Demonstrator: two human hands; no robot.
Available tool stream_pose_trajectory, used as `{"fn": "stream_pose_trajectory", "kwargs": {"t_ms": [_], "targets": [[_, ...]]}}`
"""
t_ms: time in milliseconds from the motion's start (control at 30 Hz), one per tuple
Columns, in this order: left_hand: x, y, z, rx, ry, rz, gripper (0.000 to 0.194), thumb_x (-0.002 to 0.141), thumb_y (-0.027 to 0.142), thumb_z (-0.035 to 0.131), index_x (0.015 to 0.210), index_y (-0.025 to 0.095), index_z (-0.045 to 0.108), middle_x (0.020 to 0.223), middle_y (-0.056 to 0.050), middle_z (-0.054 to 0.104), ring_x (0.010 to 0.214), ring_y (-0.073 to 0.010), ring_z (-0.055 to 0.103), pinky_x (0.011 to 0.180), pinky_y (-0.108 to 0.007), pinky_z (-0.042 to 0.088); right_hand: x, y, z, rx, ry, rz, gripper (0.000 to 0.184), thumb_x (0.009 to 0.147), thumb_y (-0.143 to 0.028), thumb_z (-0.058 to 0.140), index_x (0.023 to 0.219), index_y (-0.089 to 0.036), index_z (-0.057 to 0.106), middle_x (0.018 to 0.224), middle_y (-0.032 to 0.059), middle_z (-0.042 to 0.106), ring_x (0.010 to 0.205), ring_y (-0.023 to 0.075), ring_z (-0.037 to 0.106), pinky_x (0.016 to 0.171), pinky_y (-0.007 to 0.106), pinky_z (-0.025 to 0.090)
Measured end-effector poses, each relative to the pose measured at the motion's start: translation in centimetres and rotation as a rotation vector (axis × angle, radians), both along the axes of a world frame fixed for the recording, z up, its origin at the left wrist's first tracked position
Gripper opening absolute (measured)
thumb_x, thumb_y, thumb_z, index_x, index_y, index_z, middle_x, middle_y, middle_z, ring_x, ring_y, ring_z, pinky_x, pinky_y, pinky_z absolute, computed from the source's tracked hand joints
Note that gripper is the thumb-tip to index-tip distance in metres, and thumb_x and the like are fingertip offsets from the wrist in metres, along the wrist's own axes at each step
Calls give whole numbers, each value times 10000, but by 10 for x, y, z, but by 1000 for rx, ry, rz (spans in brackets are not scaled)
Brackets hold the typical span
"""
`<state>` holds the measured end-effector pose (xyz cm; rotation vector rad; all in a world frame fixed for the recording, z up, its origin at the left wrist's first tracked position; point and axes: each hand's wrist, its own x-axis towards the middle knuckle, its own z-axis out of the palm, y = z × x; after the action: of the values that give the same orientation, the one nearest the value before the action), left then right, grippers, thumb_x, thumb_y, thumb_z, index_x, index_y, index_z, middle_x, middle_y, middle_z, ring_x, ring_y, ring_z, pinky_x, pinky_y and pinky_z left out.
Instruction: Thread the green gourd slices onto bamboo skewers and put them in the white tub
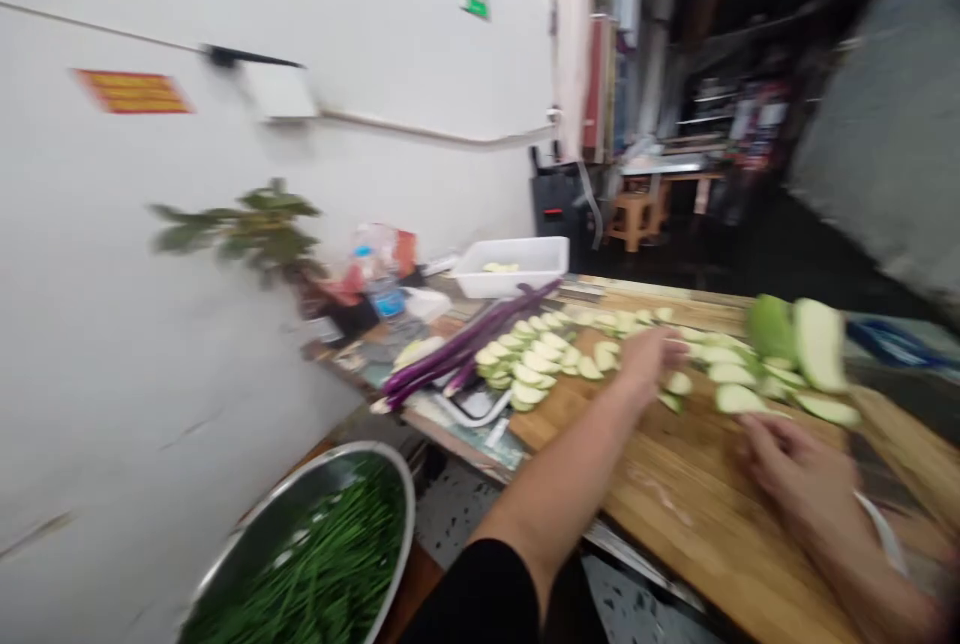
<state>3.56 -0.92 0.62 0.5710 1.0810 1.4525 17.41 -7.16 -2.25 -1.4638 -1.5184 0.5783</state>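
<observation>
Two hands (806, 476), one cutting board (697, 524), one metal bowl (409, 504), one white tub (525, 284); at least two purple eggplants (465, 339), over twenty pale slices (538, 362)

The cutting board (675, 514) is wood, smooth, with visible grain and a faint sheen. The pale slices (538, 364) look smooth and matt; the purple eggplants (424, 370) have glossy skin. The bowl (410, 499) is shiny metal, the box (480, 285) smooth white plastic, the bottle (388, 298) clear plastic. The sleeve (480, 594) is matt black cloth, the wall (90, 344) matt and scuffed.
</observation>
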Motion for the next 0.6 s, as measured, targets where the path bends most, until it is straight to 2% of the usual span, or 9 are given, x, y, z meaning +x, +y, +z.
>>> {"fn": "stream_pose_trajectory", "kwargs": {"t_ms": [67,167,233,267,333,400,500,600], "targets": [[1,0,-6,88,257,40,195,699,275,535,778,128,637,645,-46,618,561,-102,547,616,-228,444,10,-5,-5,-52,85,68,340,722,-491,476,669,-178,596,455,0,514,374,126,429,399,236,317],[-3,2,-14,179,717,31,248,738,232,474,903,161,644,793,-56,663,713,-148,584,704,-269,453,8,-2,-10,-23,194,85,323,758,-457,471,656,-162,557,473,-21,477,386,99,400,401,214,306],[-14,1,-13,210,1019,31,289,748,196,455,969,180,641,935,-54,660,833,-169,582,781,-282,436,4,-1,-10,2,225,85,312,771,-435,472,640,-161,544,472,-28,458,392,94,390,401,207,296],[-24,0,-10,209,1150,45,320,755,180,443,1016,184,629,1002,-52,646,881,-175,575,812,-283,423,3,-1,-9,13,233,88,309,775,-424,469,631,-161,539,472,-28,455,397,94,391,404,206,296],[-47,-2,-1,86,1362,150,366,767,159,409,1076,187,602,1058,-58,626,961,-196,553,853,-301,395,2,-2,-7,30,234,97,301,777,-400,464,611,-160,538,472,-23,465,413,98,403,419,206,306],[-72,-4,9,1,1517,162,358,763,160,409,1056,183,614,1065,-69,623,988,-212,544,853,-303,384,2,-4,-5,36,226,98,293,770,-374,463,584,-161,539,470,-19,477,427,101,415,440,205,318],[-94,-5,19,-91,1714,-49,269,735,222,471,924,192,660,951,-70,659,906,-215,576,789,-287,396,1,-4,-2,6,249,82,288,756,-349,462,548,-162,531,465,-20,485,432,99,422,456,201,321],[-97,-7,21,-239,1850,-278,253,655,359,585,855,226,666,890,-49,670,873,-227,586,745,-292,393,1,-3,-2,-30,286,67,283,751,-338,459,539,-163,524,464,-22,487,433,99,422,454,199,314]]}}
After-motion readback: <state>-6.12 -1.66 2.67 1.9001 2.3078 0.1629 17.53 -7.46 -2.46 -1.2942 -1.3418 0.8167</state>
